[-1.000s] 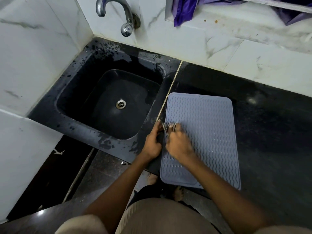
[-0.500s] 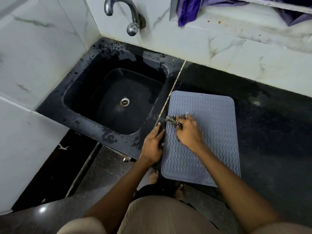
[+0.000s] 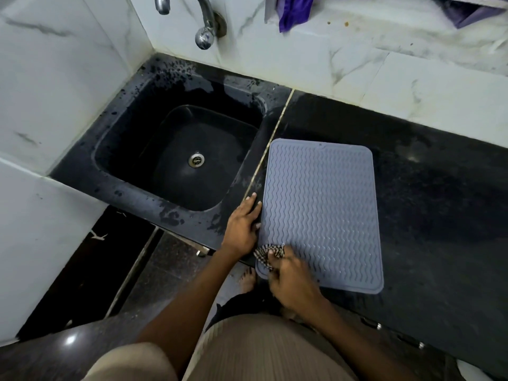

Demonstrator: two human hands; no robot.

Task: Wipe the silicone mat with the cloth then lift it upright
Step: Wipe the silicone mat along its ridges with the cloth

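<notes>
A grey silicone mat (image 3: 323,210) with wavy ridges lies flat on the black counter, its near edge slightly over the counter's front. My right hand (image 3: 291,281) presses a small black-and-white checked cloth (image 3: 268,253) onto the mat's near left corner. Most of the cloth is hidden under my fingers. My left hand (image 3: 243,226) lies flat on the counter, fingers apart, touching the mat's left edge.
A black sink (image 3: 181,158) with a metal drain sits left of the mat, under a chrome tap (image 3: 203,26). White marble tiles form the back wall. Purple fabric (image 3: 294,11) hangs from a ledge. Black counter (image 3: 434,204) stretches to the right.
My right hand has dragged the cloth from the mat's upper left part down to its near left corner. My left hand has stayed at the mat's left edge.
</notes>
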